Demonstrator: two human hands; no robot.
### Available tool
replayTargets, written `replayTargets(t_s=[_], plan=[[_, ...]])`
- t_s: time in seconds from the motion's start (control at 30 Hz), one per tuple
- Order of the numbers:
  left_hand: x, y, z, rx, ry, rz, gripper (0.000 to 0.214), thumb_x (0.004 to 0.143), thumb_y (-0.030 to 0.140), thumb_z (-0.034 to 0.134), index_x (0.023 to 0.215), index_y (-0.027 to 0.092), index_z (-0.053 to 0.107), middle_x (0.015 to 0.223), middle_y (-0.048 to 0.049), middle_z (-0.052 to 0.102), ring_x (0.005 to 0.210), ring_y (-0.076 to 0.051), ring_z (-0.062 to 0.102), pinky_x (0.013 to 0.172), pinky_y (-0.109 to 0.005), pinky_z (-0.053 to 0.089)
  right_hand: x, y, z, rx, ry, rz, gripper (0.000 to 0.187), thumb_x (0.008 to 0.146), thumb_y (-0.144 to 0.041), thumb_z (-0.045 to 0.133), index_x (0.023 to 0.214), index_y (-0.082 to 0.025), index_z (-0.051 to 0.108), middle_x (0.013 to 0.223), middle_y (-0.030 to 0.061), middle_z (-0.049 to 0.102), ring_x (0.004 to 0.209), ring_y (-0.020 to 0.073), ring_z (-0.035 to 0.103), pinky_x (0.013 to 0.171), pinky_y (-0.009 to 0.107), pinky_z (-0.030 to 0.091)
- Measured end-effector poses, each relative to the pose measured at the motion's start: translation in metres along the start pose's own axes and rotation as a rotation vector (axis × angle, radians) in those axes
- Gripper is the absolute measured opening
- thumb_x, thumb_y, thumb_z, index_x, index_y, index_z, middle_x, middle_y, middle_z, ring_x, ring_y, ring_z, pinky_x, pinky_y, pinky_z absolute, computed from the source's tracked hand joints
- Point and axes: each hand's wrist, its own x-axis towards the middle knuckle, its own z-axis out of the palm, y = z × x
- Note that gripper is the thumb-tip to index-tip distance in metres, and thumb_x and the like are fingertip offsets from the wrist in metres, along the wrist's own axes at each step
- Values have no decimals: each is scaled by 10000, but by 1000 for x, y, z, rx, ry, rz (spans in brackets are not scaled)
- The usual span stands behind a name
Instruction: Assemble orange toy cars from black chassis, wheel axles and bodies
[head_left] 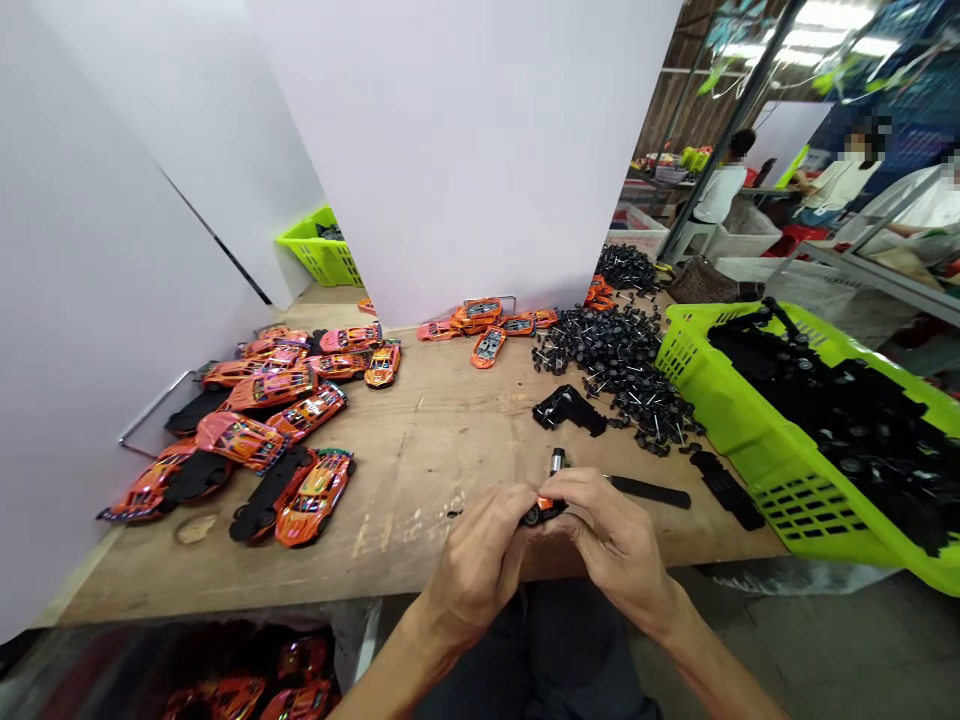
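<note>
Both hands meet at the table's front edge around one orange toy car (541, 510). My left hand (480, 545) is closed on its left end, and my right hand (611, 535) grips the right end. A dark wheel and a bit of orange body show between the fingers; the rest of the car is covered. Just beyond the hands lies a hammer (649, 491), its metal head left and its black handle pointing right. Farther back is a black plastic car base (568, 408), and another black base (726, 490) lies right of the handle.
Finished-looking orange toy cars (315, 497) are piled at the left. Orange car bodies (489, 346) lie by the white partition (480, 150). Wheel-and-axle sets (619, 365) heap up beside a green basket (787, 500) of black parts. A box of cars (247, 690) sits below left; people (724, 185) work behind.
</note>
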Motion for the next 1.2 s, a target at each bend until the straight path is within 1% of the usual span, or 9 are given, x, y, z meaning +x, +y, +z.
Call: replayTargets(t_s=[0.17,0.37,0.5,0.63,0.87,0.93,1.0,1.1,1.2], plan=[[1,4,1,31,48,38,492,911,-67,551,1363,126,565,1151,-154,761,1101,-227,720,962,-360,613,-4,-9,10,-60,93,17,325,976,-9,554,1172,-229,690,1072,67,741,1037,197,716,930,317,591],[1,7,-5,112,20,146,523,904,-51,539,1411,77,546,1216,-220,755,1170,-284,716,1010,-447,605,-4,-18,17,-1,179,-18,359,950,40,540,1148,-219,690,1035,65,726,999,193,713,898,324,594],[9,6,-13,28,33,92,496,903,-73,535,1349,139,574,1186,-172,772,1148,-243,723,982,-405,612,-1,-14,14,63,142,-13,319,959,-12,616,1169,-236,704,1063,60,744,1028,199,715,932,323,593],[6,0,-11,-42,84,11,497,888,-93,569,1311,167,581,1209,-147,760,1183,-231,703,1018,-393,587,1,-7,11,115,81,36,297,972,-86,659,1216,-252,698,1107,61,752,1063,210,714,937,318,599],[-5,8,-9,-75,30,-209,426,930,5,636,1290,227,590,1141,-77,762,1083,-187,733,945,-286,597,-2,0,10,120,70,42,370,971,-13,617,1229,-267,692,1101,46,753,1047,186,716,942,316,583],[0,14,-15,-138,-8,-312,371,932,93,697,1256,245,601,1138,-59,762,1057,-181,741,942,-275,593,-3,3,9,154,69,-2,402,965,24,580,1204,-274,701,1116,48,744,1047,190,714,922,335,587],[8,19,-23,-276,-102,-468,421,922,228,757,1305,246,585,1242,-78,739,1142,-209,720,989,-301,582,-4,6,8,187,76,1,405,964,41,540,1155,-272,712,1126,51,733,1041,191,712,884,333,588],[18,17,-30,-520,-319,-678,462,1013,424,616,1426,228,554,1430,-111,657,1315,-254,628,1105,-385,522,-4,10,7,208,67,57,367,976,26,510,1078,-260,717,1083,48,731,1011,181,710,829,299,576],[19,8,-22,-646,-453,-793,488,1086,513,375,1335,208,665,1338,-83,710,1320,-266,601,1159,-432,463,-3,16,3,202,-1,93,271,984,-23,563,1047,-248,699,1042,49,730,1004,186,701,852,298,568]])
